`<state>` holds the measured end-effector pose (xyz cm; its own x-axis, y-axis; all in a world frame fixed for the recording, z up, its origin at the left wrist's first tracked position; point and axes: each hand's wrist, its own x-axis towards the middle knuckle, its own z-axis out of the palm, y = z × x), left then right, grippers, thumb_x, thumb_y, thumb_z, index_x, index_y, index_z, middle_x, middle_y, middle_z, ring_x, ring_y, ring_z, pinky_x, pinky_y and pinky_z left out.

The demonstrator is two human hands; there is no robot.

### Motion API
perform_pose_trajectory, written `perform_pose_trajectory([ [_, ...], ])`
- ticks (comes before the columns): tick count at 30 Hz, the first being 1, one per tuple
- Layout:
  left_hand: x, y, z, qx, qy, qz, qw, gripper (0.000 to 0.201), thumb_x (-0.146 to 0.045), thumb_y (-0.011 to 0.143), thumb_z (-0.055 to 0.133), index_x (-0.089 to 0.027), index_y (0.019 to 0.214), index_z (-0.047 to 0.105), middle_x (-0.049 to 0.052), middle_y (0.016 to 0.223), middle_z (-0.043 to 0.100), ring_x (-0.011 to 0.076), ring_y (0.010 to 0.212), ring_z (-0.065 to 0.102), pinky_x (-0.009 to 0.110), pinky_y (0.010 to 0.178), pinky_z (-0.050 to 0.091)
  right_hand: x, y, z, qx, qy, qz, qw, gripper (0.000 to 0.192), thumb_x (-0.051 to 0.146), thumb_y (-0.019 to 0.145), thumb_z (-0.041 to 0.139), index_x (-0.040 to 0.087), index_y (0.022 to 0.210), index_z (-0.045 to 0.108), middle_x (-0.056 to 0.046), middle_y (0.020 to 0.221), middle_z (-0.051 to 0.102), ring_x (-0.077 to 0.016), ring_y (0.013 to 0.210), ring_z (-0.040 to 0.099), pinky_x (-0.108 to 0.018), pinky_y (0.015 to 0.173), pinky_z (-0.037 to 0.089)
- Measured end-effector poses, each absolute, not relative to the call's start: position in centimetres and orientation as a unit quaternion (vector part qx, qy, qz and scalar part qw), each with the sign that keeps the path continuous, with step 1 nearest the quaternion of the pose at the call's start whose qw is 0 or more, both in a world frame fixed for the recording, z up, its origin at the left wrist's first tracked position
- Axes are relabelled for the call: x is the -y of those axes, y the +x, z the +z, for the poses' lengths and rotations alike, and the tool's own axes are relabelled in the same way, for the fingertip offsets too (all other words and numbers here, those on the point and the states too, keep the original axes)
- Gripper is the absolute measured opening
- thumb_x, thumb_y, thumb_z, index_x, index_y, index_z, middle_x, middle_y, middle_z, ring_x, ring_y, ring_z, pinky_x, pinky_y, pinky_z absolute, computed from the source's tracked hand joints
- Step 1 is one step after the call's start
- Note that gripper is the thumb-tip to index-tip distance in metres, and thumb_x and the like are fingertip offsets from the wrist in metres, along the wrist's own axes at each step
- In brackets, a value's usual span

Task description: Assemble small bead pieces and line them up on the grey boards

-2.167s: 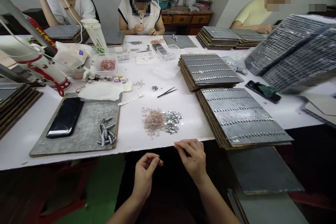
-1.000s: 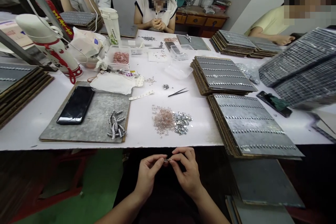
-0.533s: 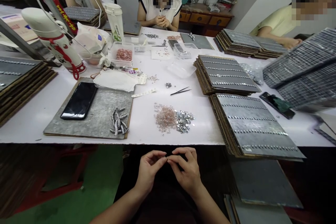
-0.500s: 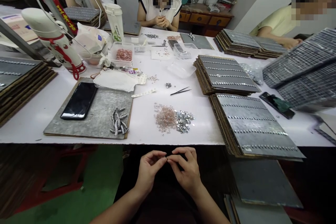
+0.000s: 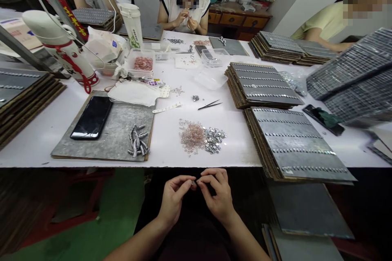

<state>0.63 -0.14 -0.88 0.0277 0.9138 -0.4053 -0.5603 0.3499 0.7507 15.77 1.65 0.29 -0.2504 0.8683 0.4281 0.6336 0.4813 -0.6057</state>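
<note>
You sat at the white table [image 5: 171,147], both hands held below its near edge, over your lap. A stack of grey cards [image 5: 294,142] carrying rows of small silver pieces lay at 2 o'clock from your hands; a grey board [image 5: 107,138] with a black phone [image 5: 92,117] and a cluster of finished silver stacks [image 5: 137,140] lay at 10 o'clock. The pink rings [image 5: 191,135] and silver washers [image 5: 214,140] were heaped side by side at 12 o'clock, near the edge; tweezers [image 5: 210,105] lay beyond them.

Your left hand [image 5: 173,202] and right hand [image 5: 219,197] met fingertip to fingertip, each pinched shut on a tiny part [image 5: 194,182] between them; it was too small to identify.

Judgement: the pinch was best kept light, hands close to the table edge, so a dropped piece would not fall to the floor.
</note>
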Motion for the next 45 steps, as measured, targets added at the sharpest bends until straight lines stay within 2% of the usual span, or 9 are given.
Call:
perform_pose_trajectory([
  [14,0.4,0.6,-1.4,-0.463,0.239,0.531,0.668,0.014,-0.026,0.079,0.071,-0.016,0.088,0.076,0.004,0.076,0.074,0.0139,0.072,0.066,0.024,0.074,0.052,-1.7,15.9,0.2,0.767,-0.491,0.168,0.378,0.009,0.015,0.086,0.058,0.023,0.083,0.062,-0.003,0.092,0.059,-0.0182,0.092,0.051,-0.034,0.080,0.044],
  [17,0.2,-0.6,-1.3,-0.505,0.411,0.568,0.503,0.009,-0.018,0.082,0.068,-0.019,0.089,0.073,0.003,0.080,0.073,0.0158,0.075,0.067,0.026,0.072,0.053,-1.7,16.1,0.1,0.763,-0.492,0.156,0.389,0.010,0.015,0.085,0.059,0.024,0.085,0.064,-0.003,0.091,0.059,-0.0183,0.091,0.051,-0.034,0.079,0.044],
  [21,-1.5,-2.9,-0.7,-0.517,0.630,0.561,0.145,0.022,-0.003,0.081,0.064,-0.021,0.093,0.071,0.003,0.083,0.072,0.0173,0.081,0.064,0.033,0.081,0.051,-1.9,15.9,-0.2,0.760,-0.488,0.143,0.404,0.012,0.014,0.085,0.061,0.025,0.086,0.066,-0.003,0.089,0.058,-0.0179,0.089,0.051,-0.034,0.078,0.044],
  [24,-2.6,-3.8,-0.3,-0.562,0.662,0.495,0.033,0.025,-0.004,0.083,0.063,-0.020,0.099,0.071,0.006,0.090,0.071,0.0206,0.088,0.061,0.038,0.085,0.049,-1.9,15.5,-0.1,0.763,-0.479,0.150,0.407,0.013,0.013,0.084,0.061,0.025,0.087,0.066,-0.003,0.089,0.058,-0.0175,0.088,0.051,-0.034,0.078,0.044],
  [28,-1.7,-2.9,0.0,-0.563,0.652,0.501,0.079,0.027,-0.010,0.087,0.059,-0.021,0.110,0.069,0.008,0.092,0.067,0.0201,0.086,0.060,0.035,0.080,0.049,-1.9,15.1,0.1,0.762,-0.473,0.153,0.416,0.014,0.013,0.084,0.060,0.025,0.088,0.066,-0.002,0.088,0.058,-0.0169,0.088,0.052,-0.033,0.077,0.044],
  [32,0.1,-1.3,0.2,-0.538,0.585,0.455,0.401,0.019,-0.028,0.091,0.056,-0.018,0.101,0.069,0.001,0.070,0.062,0.0123,0.058,0.053,0.023,0.054,0.043,-1.8,15.0,0.2,0.760,-0.463,0.155,0.429,0.012,0.015,0.084,0.061,0.024,0.087,0.067,-0.002,0.087,0.058,-0.0166,0.086,0.052,-0.032,0.075,0.045],
  [35,0.3,-0.7,0.2,-0.514,0.487,0.427,0.562,0.028,-0.037,0.092,0.054,-0.016,0.079,0.067,-0.001,0.059,0.057,0.0106,0.052,0.049,0.021,0.050,0.038,-1.6,15.0,0.1,0.763,-0.461,0.160,0.424,0.010,0.016,0.084,0.061,0.025,0.085,0.067,-0.003,0.087,0.059,-0.0168,0.086,0.054,-0.033,0.075,0.046],
  [38,0.0,-0.8,-0.1,-0.532,0.479,0.438,0.544,0.028,-0.035,0.089,0.059,-0.016,0.070,0.066,0.000,0.058,0.058,0.0115,0.055,0.052,0.022,0.054,0.040,-1.7,15.2,0.1,0.760,-0.472,0.159,0.418,0.011,0.017,0.084,0.061,0.025,0.086,0.068,-0.003,0.087,0.060,-0.0172,0.087,0.054,-0.033,0.075,0.046],
  [45,0.1,-1.4,-1.9,-0.543,0.648,0.444,0.296,0.007,-0.019,0.083,0.067,-0.020,0.079,0.072,0.003,0.071,0.072,0.0170,0.066,0.065,0.027,0.064,0.048,-4.1,17.0,-0.5,0.719,-0.532,0.031,0.445,0.007,0.021,0.082,0.069,0.027,0.085,0.071,-0.001,0.082,0.063,-0.0168,0.081,0.056,-0.035,0.078,0.042],
])
